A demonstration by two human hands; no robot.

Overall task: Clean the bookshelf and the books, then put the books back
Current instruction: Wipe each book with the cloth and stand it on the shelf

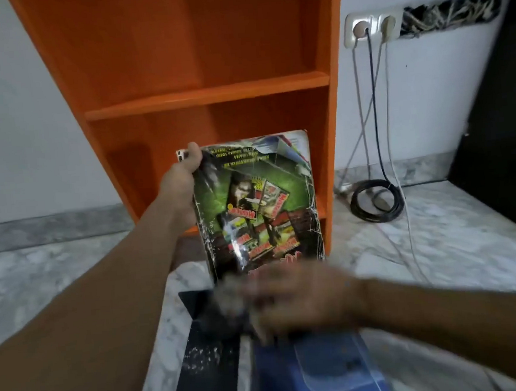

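Closest to the lens, a blue book (320,372) lies flat on the marble floor (40,274), and just beside it on the left lies a black book (208,362) flecked with pale dust. Above them the left hand (181,182) holds a worn, glossy magazine (260,201) upright in front of the orange bookshelf (211,91), whose two visible compartments stand bare. Its grip is closed on the magazine's top left corner, thumb at the upper edge. The right hand (302,300) is smeared by motion at the magazine's lower edge, with a grey blur (230,293) at its fingertips that may be a cloth or duster; whether that grip is closed round anything I cannot tell. The step in hand looks like wiping the cover. To do it well, I judge the strokes should run lightly away from the held corner toward the free edges, since the cover looks creased along its borders and a corner hold gives little support. The dust would best fall on bare floor, not on the books below. Room is open to the left. To the right, coiled cables (374,201) trail from wall sockets (370,27) and a dark cabinet (499,145) closes that side, so the shelf is best approached straight from the front.
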